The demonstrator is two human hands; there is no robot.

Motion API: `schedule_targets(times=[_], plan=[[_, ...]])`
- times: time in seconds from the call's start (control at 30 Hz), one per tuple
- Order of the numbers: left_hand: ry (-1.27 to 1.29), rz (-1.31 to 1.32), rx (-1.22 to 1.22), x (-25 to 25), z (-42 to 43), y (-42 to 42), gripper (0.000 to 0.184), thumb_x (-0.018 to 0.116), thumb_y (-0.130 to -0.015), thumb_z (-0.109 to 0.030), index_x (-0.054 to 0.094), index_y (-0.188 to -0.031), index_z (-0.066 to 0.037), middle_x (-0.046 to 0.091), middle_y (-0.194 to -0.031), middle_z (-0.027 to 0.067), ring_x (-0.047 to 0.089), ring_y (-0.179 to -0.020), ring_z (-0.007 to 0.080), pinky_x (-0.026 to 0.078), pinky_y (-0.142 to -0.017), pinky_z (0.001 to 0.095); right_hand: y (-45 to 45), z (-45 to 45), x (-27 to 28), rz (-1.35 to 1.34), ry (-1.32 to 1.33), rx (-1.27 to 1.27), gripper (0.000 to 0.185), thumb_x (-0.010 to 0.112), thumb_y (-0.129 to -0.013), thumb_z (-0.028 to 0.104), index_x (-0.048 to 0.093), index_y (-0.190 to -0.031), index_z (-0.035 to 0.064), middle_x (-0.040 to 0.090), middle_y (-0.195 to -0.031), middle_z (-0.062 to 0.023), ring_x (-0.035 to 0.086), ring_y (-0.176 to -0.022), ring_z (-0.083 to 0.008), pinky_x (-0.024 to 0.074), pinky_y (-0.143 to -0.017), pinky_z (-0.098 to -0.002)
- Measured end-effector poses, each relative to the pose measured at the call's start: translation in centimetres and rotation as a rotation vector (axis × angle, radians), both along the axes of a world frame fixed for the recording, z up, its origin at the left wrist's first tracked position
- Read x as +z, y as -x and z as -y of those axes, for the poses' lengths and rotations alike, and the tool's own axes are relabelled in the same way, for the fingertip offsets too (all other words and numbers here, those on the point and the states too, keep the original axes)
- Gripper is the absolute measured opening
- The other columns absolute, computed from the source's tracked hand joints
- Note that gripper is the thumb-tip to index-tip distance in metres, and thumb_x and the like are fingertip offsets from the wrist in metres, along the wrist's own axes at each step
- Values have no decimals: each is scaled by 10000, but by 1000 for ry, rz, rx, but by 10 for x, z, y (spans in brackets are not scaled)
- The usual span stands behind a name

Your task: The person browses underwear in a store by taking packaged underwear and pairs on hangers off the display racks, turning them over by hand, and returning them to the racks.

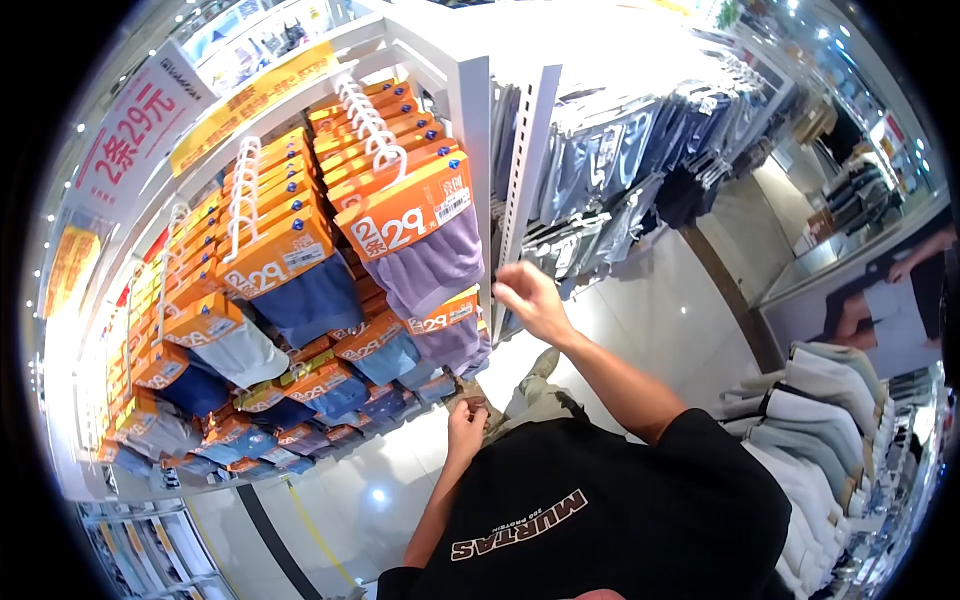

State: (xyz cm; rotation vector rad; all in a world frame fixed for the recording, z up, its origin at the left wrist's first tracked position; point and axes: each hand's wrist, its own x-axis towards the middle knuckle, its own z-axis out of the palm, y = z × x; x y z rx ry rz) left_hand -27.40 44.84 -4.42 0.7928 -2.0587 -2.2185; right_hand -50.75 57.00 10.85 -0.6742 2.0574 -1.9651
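Observation:
My right hand [535, 303] is beside the white rack upright, to the right of the hanging purple underwear [425, 262]. Its fingers are loosely bent and slightly apart, with nothing visible in them. Lower down, my left hand [466, 428] is closed in front of my body, its fingers curled together. Whether something small is inside it I cannot make out. Orange-topped packs [402, 208] marked "29" hang from white hooks near both hands, with navy underwear [308, 303] below one pack.
The rack's white upright [475, 120] stands close by my right hand. Jeans [625, 150] hang behind it. Light-coloured tops [815, 410] hang at the right. A pink price sign [130, 135] is at upper left. White tiled floor [640, 300] shows between the displays.

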Motion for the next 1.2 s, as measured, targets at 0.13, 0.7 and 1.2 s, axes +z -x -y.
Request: schedule_targets(times=[0.13, 0.7, 1.2], plan=[[37, 135, 50, -106, 28, -15, 189, 625, -917, -86, 627, -1077, 14, 678, -851, 76, 623, -711, 124, 507, -603, 245, -15, -77, -117, 54, -491, 67, 279, 713, -881, 217, 648, -1045, 1, 688, -951, -101, 672, -852, -187, 541, -765, -333], [240, 783, -93, -158, 29, -108, 179, 553, -825, -133, 645, -718, -23, 595, -588, 82, 600, -466, 197, 436, -380, 318, 71, -255, -258, 516, -436, -441, 191, 700, -879, 174, 653, -956, 6, 637, -736, -40, 588, -582, -122, 481, -505, -275], [2, 263, 191, -47, -128, 214, 205, 610, -968, -171, 607, -1123, -37, 683, -957, 62, 640, -737, 120, 488, -625, 237, 340, -172, 163, -1199, -386, -241, 397, 770, -715, 133, 640, -1087, 83, 621, -1079, -93, 569, -1065, -306, 423, -953, -411]])
